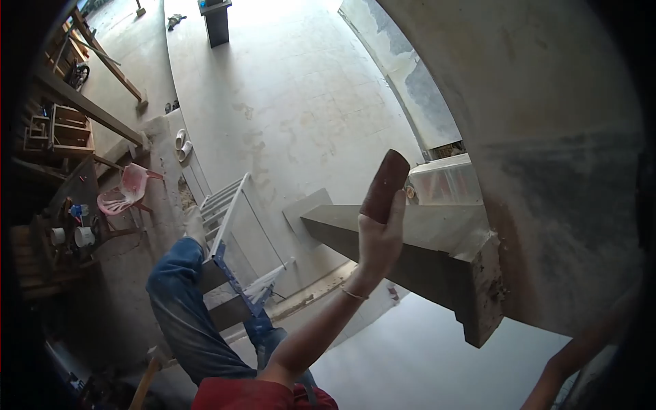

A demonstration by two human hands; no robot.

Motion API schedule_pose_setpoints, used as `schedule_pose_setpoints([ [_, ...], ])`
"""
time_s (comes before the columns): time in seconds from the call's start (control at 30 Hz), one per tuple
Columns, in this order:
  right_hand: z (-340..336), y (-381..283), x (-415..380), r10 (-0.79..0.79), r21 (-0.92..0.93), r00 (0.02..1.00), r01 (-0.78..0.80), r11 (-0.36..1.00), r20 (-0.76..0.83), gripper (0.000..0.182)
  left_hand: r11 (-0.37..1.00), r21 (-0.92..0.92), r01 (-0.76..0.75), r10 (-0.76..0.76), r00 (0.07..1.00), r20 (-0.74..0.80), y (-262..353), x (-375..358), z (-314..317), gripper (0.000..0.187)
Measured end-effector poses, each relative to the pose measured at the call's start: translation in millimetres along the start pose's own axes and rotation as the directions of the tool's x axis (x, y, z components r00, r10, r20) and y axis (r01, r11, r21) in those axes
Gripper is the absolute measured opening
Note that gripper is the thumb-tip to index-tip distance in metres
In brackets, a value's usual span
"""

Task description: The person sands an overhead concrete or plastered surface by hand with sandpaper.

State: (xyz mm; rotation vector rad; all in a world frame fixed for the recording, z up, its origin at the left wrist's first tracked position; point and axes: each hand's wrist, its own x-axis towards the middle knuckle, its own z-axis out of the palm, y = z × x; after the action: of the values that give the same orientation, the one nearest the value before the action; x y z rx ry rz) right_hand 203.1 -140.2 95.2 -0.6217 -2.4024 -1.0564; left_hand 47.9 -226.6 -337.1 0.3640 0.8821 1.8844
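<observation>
My left hand (pixel 383 242) is raised in the middle of the view, fingers closed around a reddish-brown piece of sandpaper (pixel 386 184), which looks folded or curved. Behind that hand runs a grey concrete column (pixel 403 263) with a rough, broken end. A bare forearm (pixel 574 359) of mine, on the right side, reaches towards the large plastered surface (pixel 560 198). Its hand is lost beyond the dark right edge. The sandpaper is held apart from the plastered surface.
My legs in jeans (pixel 184 307) are at a metal stepladder (pixel 222 212) with blue parts. Far below are a pink plastic chair (pixel 126 188), white shoes (pixel 183 145), a wooden shelf (pixel 72 130) and a cluttered table (pixel 72 236). A dark pillar (pixel 217 27) stands farther off.
</observation>
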Motion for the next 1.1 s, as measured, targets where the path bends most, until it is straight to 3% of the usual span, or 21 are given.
schedule_pose_setpoints([
  [0.03, 2.3, 1.0, -2.8, 0.026, 0.042, 0.999, -0.024, 0.999, -0.039, 0.034, 0.999, 0.006, -0.046, 0.046, 0.998, -0.04, -2.8, 1.5, 14.9, 0.044],
  [0.07, 1.3, -2.2, -3.0, 0.032, -0.035, 0.999, -0.033, 0.999, -0.022, 0.035, 0.996, 0.015, -0.091, 0.092, 0.993, -0.079, -3.9, 2.8, 24.6, 0.041],
  [0.1, -0.1, -9.1, -1.8, 0.038, -0.11, 0.999, -0.039, 0.993, -0.008, 0.036, 0.992, 0.123, 0.026, -0.029, 0.999, 0.02, -2.2, 2.5, 23.8, 0.047],
  [0.2, -2.3, -23.1, 1.4, 0.016, -0.268, 0.999, -0.006, 0.963, 0.036, 0.038, 0.991, 0.037, -0.131, 0.129, 0.991, 0.036, -22.8, 22.2, 43.8, 0.057],
  [0.23, -1.9, -24.1, 2.0, 0.0, -0.312, 0.999, 0.015, 0.95, 0.049, 0.039, 0.977, 0.095, -0.192, 0.183, 0.978, 0.099, -24.7, 32.5, 46.7, 0.06],
  [0.3, -0.9, -22.4, 1.7, 0.008, -0.265, 0.999, 0.002, 0.964, 0.039, 0.039, 0.87, 0.431, -0.24, 0.168, 0.965, 0.2, -22.3, 45.8, 61.2, 0.062],
  [0.33, -0.7, -21.8, 1.1, 0.013, -0.242, 0.999, -0.004, 0.97, 0.036, 0.039, 0.772, 0.578, -0.266, 0.146, 0.958, 0.247, -21.0, 50.7, 69.9, 0.063],
  [0.37, 0.2, -22.4, 0.7, 0.016, -0.237, 0.999, -0.008, 0.971, 0.033, 0.039, 0.603, 0.749, -0.274, 0.019, 0.944, 0.33, -23.8, 54.3, 78.8, 0.07],
  [0.5, 0.1, -24.4, 0.9, 0.008, -0.236, 0.999, 0.0, 0.972, 0.034, 0.039, 0.884, 0.325, -0.336, 0.184, 0.889, 0.419, -33.5, 56.7, 93.7, 0.079],
  [0.6, 1.2, -24.8, 0.5, 0.003, -0.23, 0.999, 0.005, 0.973, 0.035, 0.038, 0.972, 0.11, -0.208, 0.141, 0.887, 0.44, -39.2, 59.3, 81.6, 0.079],
  [0.73, 1.6, -26.0, -0.9, 0.003, -0.208, 0.999, 0.006, 0.978, 0.044, 0.038, 0.982, 0.166, -0.087, 0.009, 0.905, 0.426, -28.8, 61.4, 68.6, 0.076],
  [0.8, 0.8, -24.9, -1.8, -0.001, -0.196, 0.999, 0.01, 0.981, 0.046, 0.038, 0.942, 0.319, -0.104, -0.036, 0.913, 0.405, -25.3, 56.3, 67.6, 0.078],
  [0.87, -0.3, -23.0, -2.7, -0.008, -0.177, 0.999, 0.017, 0.984, 0.052, 0.038, 0.933, 0.324, -0.154, 0.017, 0.922, 0.387, -42.6, 52.1, 67.7, 0.085],
  [0.93, -1.9, -14.9, -3.4, -0.002, -0.132, 0.998, 0.01, 0.991, 0.063, 0.038, 0.95, 0.305, -0.063, -0.043, 0.944, 0.328, -47.2, 49.8, 71.0, 0.095],
  [1.0, -2.9, -13.3, -4.1, -0.002, -0.133, 0.998, 0.01, 0.991, 0.064, 0.038, 0.957, 0.242, 0.158, -0.215, 0.949, 0.23, -49.4, 49.9, 74.7, 0.106],
  [1.1, -3.2, -8.4, -4.5, -0.018, -0.139, 0.998, 0.027, 0.99, 0.067, 0.039, 0.99, 0.046, 0.133, -0.138, 0.98, 0.142, -67.1, 48.2, 79.2, 0.092],
])
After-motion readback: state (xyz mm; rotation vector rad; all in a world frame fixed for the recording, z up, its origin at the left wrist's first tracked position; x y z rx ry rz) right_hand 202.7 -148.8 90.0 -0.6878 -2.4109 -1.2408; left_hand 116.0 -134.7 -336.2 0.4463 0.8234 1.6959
